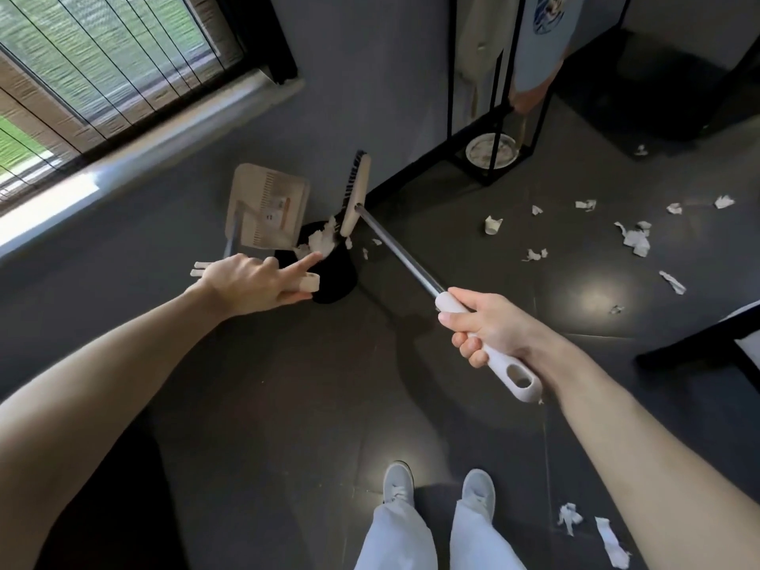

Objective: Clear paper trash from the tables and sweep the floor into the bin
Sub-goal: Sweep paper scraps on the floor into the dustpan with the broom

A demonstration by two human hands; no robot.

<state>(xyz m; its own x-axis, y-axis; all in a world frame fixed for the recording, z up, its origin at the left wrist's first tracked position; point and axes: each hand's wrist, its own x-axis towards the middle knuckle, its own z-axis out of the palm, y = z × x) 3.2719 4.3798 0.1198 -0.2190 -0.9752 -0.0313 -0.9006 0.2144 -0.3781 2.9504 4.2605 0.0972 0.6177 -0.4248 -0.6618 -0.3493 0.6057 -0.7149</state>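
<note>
1. While the dustpan (267, 207) is tipped up over the black bin (335, 281), its long handle is gripped by the left hand (255, 281). The index finger is stretched out straight toward the bin and the other fingers are curled round the white grip.
2. The lower edge of the dustpan is turned toward the bin's opening. There a wad of white paper trash (320, 242) is heaped at the rim, just beside the pan.
3. The broom (357, 191) is held by the right hand (489, 327), whose fingers are wrapped round the white grip at the end of the metal pole. The tip with the hanging hole is left sticking out behind the hand.
4. The broom head is stood on end at the far side of the bin, with its dark bristles turned toward the wall. Whether its lower end touches the paper wad cannot be told.
5. A few small scraps are seen on the floor (288, 405) just right of the bin, near the pole.
6. Torn paper scraps (633, 240) are scattered over the dark floor to the right, well apart from the bin. Two further pieces (569, 518) lie near the grey shoes (397, 483).
7. A round white dish (491, 152) is set in the base of a black metal stand (471, 171) by the wall.
</note>
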